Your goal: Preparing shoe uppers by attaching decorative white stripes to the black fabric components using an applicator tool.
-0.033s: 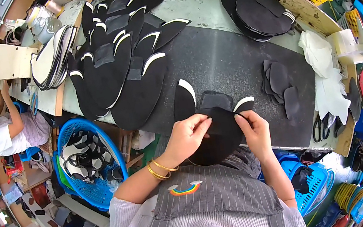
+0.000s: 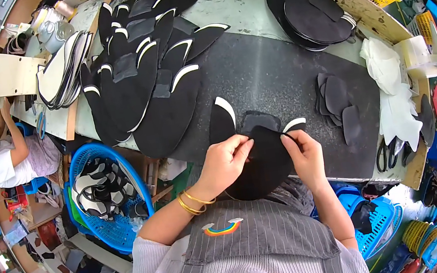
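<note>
At the table's front edge I hold a black shoe upper (image 2: 260,172) with two white-tipped ends. A dark grey patch (image 2: 261,120) sticks out at its far edge, between those ends. My left hand (image 2: 224,161) pinches the upper's far edge between thumb and bent fingers, left of the patch. Just right of the patch, my right hand (image 2: 305,156) grips the same edge, thumb against forefinger. The near side of the upper hangs over the table edge in front of my apron. Left of it, a spread of similar black uppers (image 2: 169,110) overlaps, several with grey patches on them.
A dark mat (image 2: 271,72) covers the table. Black oval pieces (image 2: 337,96), scissors (image 2: 385,155), white sheets (image 2: 383,66) and stacked uppers (image 2: 313,15) lie to the right. A blue basket (image 2: 142,176) of cut pieces stands left; beyond it a masked person (image 2: 17,149) works.
</note>
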A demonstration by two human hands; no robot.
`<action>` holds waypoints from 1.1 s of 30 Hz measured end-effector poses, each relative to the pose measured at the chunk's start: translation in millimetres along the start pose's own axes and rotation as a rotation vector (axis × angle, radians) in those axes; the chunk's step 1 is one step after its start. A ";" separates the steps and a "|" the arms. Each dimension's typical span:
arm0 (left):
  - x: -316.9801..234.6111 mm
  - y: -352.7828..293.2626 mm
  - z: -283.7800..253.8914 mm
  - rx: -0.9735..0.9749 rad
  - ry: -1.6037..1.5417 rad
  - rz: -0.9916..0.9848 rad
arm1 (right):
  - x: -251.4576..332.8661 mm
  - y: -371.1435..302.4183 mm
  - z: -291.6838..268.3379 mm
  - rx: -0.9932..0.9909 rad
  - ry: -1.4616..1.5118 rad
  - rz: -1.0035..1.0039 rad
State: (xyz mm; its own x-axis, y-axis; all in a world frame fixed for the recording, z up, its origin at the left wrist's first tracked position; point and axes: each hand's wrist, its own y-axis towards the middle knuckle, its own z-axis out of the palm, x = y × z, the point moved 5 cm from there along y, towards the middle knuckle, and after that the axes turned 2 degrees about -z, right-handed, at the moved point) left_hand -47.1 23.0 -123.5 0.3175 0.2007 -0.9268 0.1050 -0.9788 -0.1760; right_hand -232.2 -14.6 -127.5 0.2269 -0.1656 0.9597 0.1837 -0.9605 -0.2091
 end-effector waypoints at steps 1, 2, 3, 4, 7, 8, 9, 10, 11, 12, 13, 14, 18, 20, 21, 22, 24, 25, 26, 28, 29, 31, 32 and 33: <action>-6.5 5.3 -3.2 -0.066 0.236 0.139 | 2.0 9.0 2.7 -0.035 -0.059 -0.057; -7.2 8.8 -3.4 -0.068 0.238 0.137 | 4.3 15.1 3.3 -0.071 -0.119 -0.114; -5.4 13.2 -4.3 -0.094 0.341 0.118 | 2.4 19.9 5.1 -0.068 -0.117 -0.113; -3.4 17.5 -5.5 -0.119 0.443 0.099 | -1.1 24.5 6.5 -0.066 -0.188 -0.077; 0.5 24.7 -7.6 -0.089 0.422 0.008 | -4.8 30.3 8.5 -0.079 -0.294 -0.039; 1.0 25.9 -7.8 -0.086 0.422 0.001 | -4.9 31.1 8.9 -0.078 -0.328 -0.050; 0.9 27.2 -8.4 -0.083 0.423 -0.004 | -3.9 32.8 9.4 -0.076 -0.362 -0.063; 0.7 28.5 -9.1 -0.079 0.424 -0.010 | -1.7 34.3 10.6 -0.074 -0.375 -0.068; -0.4 29.9 -10.5 -0.077 0.424 -0.017 | -1.4 35.6 11.1 -0.070 -0.375 -0.061; -1.2 31.4 -11.7 -0.059 0.413 -0.040 | -0.2 36.8 11.5 -0.067 -0.400 -0.078; -0.5 32.7 -11.8 -0.042 0.401 -0.063 | 1.1 37.5 11.9 -0.064 -0.425 -0.095; 0.8 33.2 -11.2 -0.039 0.401 -0.069 | 1.4 37.8 11.9 -0.061 -0.425 -0.090; -0.5 33.6 -9.7 -0.052 0.429 -0.050 | 3.0 38.7 11.6 -0.054 -0.419 -0.060; -2.1 34.0 -9.3 -0.043 0.436 -0.065 | 3.8 40.0 11.6 -0.056 -0.399 -0.045; -2.9 33.7 -9.2 -0.047 0.439 -0.067 | 5.3 39.9 12.0 -0.056 -0.420 -0.059; -2.8 33.4 -8.9 -0.050 0.443 -0.069 | 5.9 39.9 12.6 -0.056 -0.440 -0.074; -1.4 32.7 -7.6 -0.069 0.458 -0.046 | 4.7 40.3 13.5 -0.058 -0.460 -0.085; -2.0 31.8 -7.3 -0.090 0.474 -0.022 | 4.8 40.4 13.9 -0.059 -0.480 -0.099; -2.0 30.4 -5.7 -0.091 0.473 -0.023 | 4.3 39.9 14.2 -0.058 -0.480 -0.100; -4.2 29.3 -0.8 -0.084 0.605 -0.001 | 3.6 39.6 13.4 -0.074 -0.479 -0.093; -4.3 29.6 0.0 -0.085 0.605 0.000 | 3.3 39.6 14.0 -0.075 -0.479 -0.095; -17.5 27.6 0.1 -0.246 0.792 0.239 | 1.4 38.0 14.4 -0.079 -0.505 -0.099; -15.2 22.6 2.9 -0.217 0.832 0.309 | -2.0 37.7 14.3 -0.077 -0.502 -0.107; -13.9 22.7 -0.1 -0.209 0.833 0.311 | -2.3 37.3 14.6 -0.081 -0.500 -0.100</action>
State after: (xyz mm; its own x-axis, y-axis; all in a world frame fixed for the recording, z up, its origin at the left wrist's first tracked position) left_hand -49.0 -2.0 -114.6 0.9291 -0.0267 -0.3689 0.0436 -0.9825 0.1809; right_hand -211.9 -46.8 -140.3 0.6451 0.0363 0.7632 0.1574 -0.9838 -0.0863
